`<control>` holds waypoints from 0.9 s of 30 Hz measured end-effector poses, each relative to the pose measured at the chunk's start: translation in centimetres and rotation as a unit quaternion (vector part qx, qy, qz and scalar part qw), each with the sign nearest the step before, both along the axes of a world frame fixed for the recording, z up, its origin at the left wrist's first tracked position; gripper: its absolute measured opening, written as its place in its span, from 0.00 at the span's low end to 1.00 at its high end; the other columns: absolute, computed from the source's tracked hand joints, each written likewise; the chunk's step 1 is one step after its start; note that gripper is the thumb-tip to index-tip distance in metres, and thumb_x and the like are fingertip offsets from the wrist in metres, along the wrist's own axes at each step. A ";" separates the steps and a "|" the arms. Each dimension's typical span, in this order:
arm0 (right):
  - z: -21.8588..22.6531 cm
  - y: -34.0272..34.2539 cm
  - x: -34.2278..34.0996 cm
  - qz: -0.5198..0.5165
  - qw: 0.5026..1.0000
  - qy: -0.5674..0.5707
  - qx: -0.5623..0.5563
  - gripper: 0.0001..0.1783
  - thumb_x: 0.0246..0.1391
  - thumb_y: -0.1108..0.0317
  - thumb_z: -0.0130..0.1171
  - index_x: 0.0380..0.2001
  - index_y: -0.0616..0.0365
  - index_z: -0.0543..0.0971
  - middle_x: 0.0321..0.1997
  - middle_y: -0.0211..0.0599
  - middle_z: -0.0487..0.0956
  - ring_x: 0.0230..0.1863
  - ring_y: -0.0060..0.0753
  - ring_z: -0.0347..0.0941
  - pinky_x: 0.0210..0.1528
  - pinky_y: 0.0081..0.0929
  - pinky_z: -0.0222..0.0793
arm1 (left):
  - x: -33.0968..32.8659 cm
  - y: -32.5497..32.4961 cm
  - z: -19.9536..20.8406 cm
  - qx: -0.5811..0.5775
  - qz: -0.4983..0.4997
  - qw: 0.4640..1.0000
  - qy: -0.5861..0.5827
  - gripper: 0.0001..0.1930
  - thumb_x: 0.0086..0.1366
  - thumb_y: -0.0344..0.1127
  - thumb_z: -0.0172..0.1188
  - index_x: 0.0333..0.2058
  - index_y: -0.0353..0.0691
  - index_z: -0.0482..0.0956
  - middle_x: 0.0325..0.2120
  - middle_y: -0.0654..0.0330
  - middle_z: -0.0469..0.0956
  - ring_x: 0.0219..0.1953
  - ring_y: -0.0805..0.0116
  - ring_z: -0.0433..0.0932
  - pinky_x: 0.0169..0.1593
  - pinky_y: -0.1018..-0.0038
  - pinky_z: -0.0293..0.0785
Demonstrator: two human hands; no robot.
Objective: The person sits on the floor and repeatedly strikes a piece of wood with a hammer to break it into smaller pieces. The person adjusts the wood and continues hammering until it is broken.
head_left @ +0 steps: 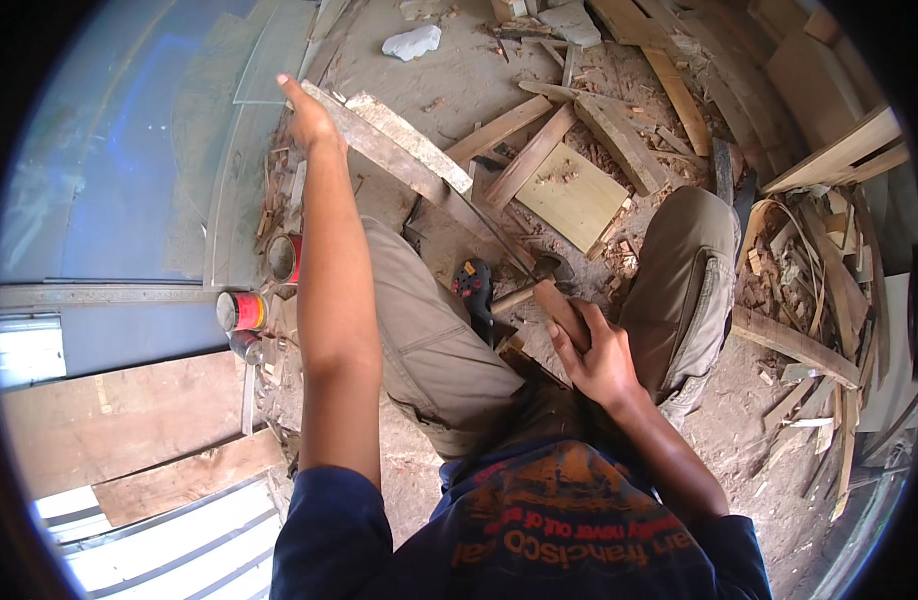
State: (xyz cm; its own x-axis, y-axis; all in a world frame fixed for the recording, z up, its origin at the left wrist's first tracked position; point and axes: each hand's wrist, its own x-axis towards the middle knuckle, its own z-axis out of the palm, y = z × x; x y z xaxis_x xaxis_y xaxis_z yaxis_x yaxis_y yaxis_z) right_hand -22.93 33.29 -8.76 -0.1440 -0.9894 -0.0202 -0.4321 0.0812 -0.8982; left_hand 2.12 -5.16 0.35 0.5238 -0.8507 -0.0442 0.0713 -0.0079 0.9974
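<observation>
At the upper left, my left arm stretches out and my left hand [314, 118] grips the far end of a long wooden batten [379, 150]; its fingers are partly hidden. A paler, rough-faced wooden piece [409, 142] lies alongside the batten. In front of my lap, my right hand [604, 362] is closed round the brown wooden handle of a tool [561, 312]. A long, narrow dark blade [497, 235] runs from near this handle to the batten's near end. Seen edge-on, it looks like a saw, but I cannot tell for sure. My knees are bent on both sides.
A plywood panel [574, 195] and scrap boards [619, 145] lie ahead among shavings. Red cans [242, 311] stand at left beside a blue-grey sheet [129, 150]. A dark shoe [473, 290] shows between my legs. Offcuts [799, 345] are piled at right.
</observation>
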 end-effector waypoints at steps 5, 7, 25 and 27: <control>0.9 -0.6 -2.3 0.048 0.998 0.041 0.010 0.23 0.59 0.61 0.64 0.53 0.62 0.73 0.35 0.61 0.82 0.41 0.63 0.81 0.41 0.45 0.79 | 0.1 -0.2 -0.1 -0.008 -0.007 1.000 0.022 0.54 0.66 0.73 0.46 0.68 0.22 0.55 0.70 0.40 0.56 0.71 0.48 0.57 0.71 0.57 0.54; 0.6 -1.2 -2.8 0.072 0.996 0.054 -0.023 0.24 0.59 0.62 0.64 0.54 0.62 0.73 0.33 0.61 0.82 0.39 0.65 0.80 0.39 0.48 0.79 | 1.8 -2.3 -1.1 -0.021 -0.022 0.999 0.027 0.52 0.66 0.72 0.46 0.68 0.22 0.57 0.70 0.40 0.57 0.71 0.49 0.58 0.71 0.57 0.55; 4.2 -5.0 0.0 0.062 0.996 0.069 -0.005 0.19 0.56 0.67 0.65 0.46 0.67 0.74 0.31 0.63 0.80 0.36 0.66 0.79 0.36 0.48 0.76 | 1.0 -2.9 -1.3 -0.021 0.050 0.998 0.029 0.43 0.63 0.59 0.50 0.62 0.21 0.64 0.64 0.40 0.66 0.62 0.48 0.70 0.63 0.56 0.66; 3.3 -5.8 -0.9 0.063 0.994 0.089 0.005 0.22 0.56 0.66 0.64 0.49 0.67 0.73 0.30 0.65 0.80 0.35 0.66 0.79 0.36 0.49 0.77 | 0.7 -2.6 -1.1 -0.009 0.053 0.998 0.045 0.43 0.62 0.58 0.50 0.62 0.21 0.65 0.64 0.40 0.66 0.61 0.48 0.71 0.63 0.56 0.66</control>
State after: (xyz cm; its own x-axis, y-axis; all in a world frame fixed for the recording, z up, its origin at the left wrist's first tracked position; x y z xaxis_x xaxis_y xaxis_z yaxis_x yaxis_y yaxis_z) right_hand -23.80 27.51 -5.43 -0.0220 -0.9997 -0.0145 -0.5920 0.0246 -0.8055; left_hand 2.85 -7.73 -0.71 0.6056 -0.7917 -0.0804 0.1599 0.0220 0.9869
